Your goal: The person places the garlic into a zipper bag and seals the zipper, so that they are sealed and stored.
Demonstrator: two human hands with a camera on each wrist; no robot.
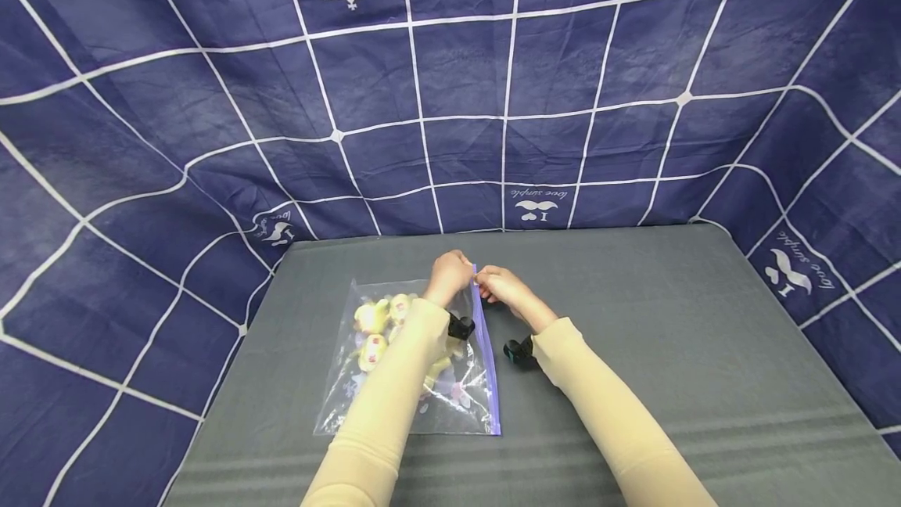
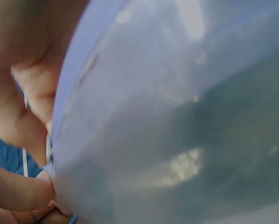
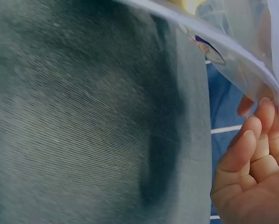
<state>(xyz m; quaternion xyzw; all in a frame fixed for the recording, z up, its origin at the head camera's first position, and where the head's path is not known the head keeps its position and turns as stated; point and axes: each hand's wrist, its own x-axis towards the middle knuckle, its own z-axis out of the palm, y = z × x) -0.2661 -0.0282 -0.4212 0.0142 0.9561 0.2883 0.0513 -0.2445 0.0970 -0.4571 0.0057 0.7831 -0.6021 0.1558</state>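
A clear zip bag (image 1: 338, 405) with a purple zip strip (image 1: 493, 393) lies on the grey surface, its strip toward the right. Inside it show several pale yellow items (image 1: 373, 352), possibly small toys; the plastic blurs their kind. At the strip's far end, my left hand (image 1: 448, 276) pinches the bag's corner. Close by on the right, my right hand (image 1: 503, 288) pinches the same end, its curled fingers (image 3: 251, 135) showing in the right wrist view. Up close in the left wrist view, the clear plastic (image 2: 177, 116) bulges. My left forearm covers part of the bag.
A grey cloth-covered table (image 1: 669, 335) spreads beneath the bag and both arms. Dark blue curtain cloth (image 1: 464, 84) with white lines stands around its back and sides. A black wrist camera (image 1: 518, 350) sits below the right hand.
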